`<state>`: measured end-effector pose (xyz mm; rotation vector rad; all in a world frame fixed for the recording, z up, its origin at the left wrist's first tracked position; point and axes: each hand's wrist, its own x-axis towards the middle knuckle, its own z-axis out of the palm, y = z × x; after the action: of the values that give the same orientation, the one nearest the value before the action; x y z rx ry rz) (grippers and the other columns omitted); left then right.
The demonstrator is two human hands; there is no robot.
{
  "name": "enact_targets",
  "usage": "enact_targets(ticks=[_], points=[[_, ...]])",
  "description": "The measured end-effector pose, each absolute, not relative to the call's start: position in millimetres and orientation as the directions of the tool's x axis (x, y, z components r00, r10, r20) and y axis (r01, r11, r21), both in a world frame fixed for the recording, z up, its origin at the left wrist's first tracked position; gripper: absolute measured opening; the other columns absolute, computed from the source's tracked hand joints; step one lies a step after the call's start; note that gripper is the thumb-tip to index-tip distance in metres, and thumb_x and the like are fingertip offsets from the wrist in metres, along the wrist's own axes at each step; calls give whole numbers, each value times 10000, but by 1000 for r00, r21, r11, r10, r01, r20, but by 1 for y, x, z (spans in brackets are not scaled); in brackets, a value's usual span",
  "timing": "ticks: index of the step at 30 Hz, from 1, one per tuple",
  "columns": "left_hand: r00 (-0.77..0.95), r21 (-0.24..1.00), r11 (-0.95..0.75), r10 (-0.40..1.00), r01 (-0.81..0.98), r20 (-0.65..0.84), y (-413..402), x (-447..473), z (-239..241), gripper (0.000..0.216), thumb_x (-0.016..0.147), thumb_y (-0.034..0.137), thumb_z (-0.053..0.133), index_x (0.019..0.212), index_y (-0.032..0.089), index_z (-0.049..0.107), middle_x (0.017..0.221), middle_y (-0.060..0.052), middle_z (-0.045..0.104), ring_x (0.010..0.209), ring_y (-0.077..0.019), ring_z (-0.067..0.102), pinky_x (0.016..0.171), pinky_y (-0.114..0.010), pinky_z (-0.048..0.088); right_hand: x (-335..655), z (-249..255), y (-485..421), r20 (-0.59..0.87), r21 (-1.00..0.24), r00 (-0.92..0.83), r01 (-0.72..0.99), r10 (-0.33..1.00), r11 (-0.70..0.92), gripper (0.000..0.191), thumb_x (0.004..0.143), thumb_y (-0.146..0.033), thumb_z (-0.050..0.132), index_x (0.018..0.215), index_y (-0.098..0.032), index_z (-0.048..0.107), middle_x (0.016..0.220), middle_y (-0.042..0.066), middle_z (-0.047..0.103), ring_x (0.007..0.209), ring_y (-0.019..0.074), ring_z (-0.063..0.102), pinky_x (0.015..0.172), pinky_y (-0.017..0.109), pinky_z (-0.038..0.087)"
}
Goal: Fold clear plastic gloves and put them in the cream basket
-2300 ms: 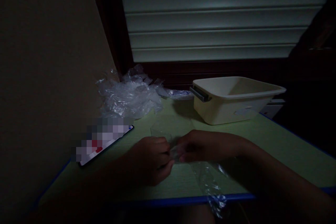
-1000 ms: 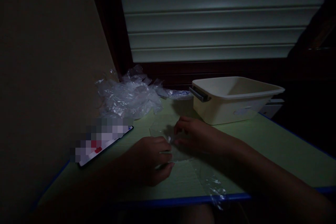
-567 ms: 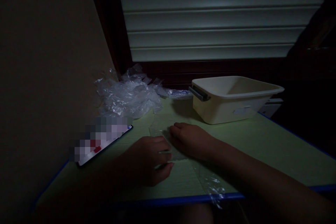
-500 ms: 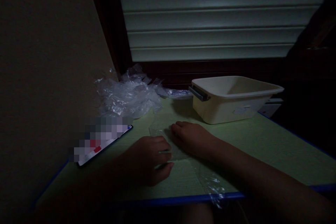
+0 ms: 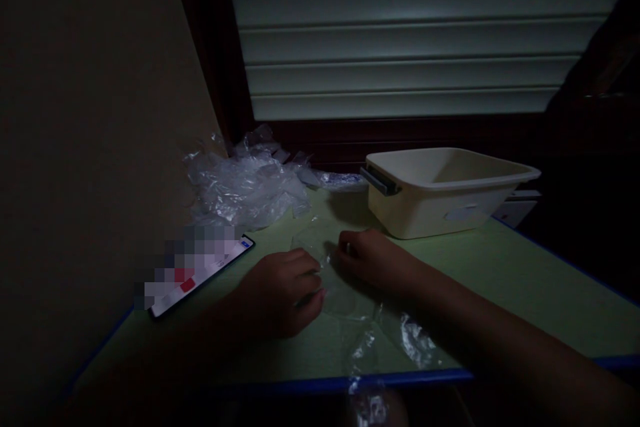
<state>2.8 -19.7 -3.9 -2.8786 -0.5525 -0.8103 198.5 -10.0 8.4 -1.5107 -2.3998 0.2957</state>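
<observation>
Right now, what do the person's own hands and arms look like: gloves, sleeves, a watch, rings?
The left hand and the right hand are bare, ungloved. The right forearm shows no sleeve up to the picture's edge. The left forearm lies in deep shadow; whether it is sleeved cannot be told. No watch or ring shows in the dim light.

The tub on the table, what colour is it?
The tub is cream, clearest in the head view.

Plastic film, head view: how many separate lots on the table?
2. A crumpled pile at the back left by the wall, and one sheet between the left hand and right hand, trailing over the table front edge. The pile may hold several pieces.
</observation>
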Motion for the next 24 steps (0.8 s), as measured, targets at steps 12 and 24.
enact_targets(ticks=[12, 24], points=[[849, 56, -958, 277, 282, 450, -25, 1, -1, 177, 772, 157, 468, 655, 139, 600, 677, -60, 600, 673, -165, 553, 572, -268, 446, 205, 11, -5, 185, -537, -448, 699, 875, 472, 137, 798, -209, 513, 769, -123, 615, 666, 41, 611, 573, 119, 513, 516, 217, 331], [875, 51, -961, 267, 270, 405, -28, 4, 1, 196, 783, 158, 448, 661, 146, 601, 703, -61, 602, 667, -167, 544, 558, -276, 410, 216, 33, -23, -257, -742, -817, 509, 516, 436, 95, 721, -155, 657, 805, -114, 675, 694, -2, 644, 634, 98, 581, 579, 172, 423]])
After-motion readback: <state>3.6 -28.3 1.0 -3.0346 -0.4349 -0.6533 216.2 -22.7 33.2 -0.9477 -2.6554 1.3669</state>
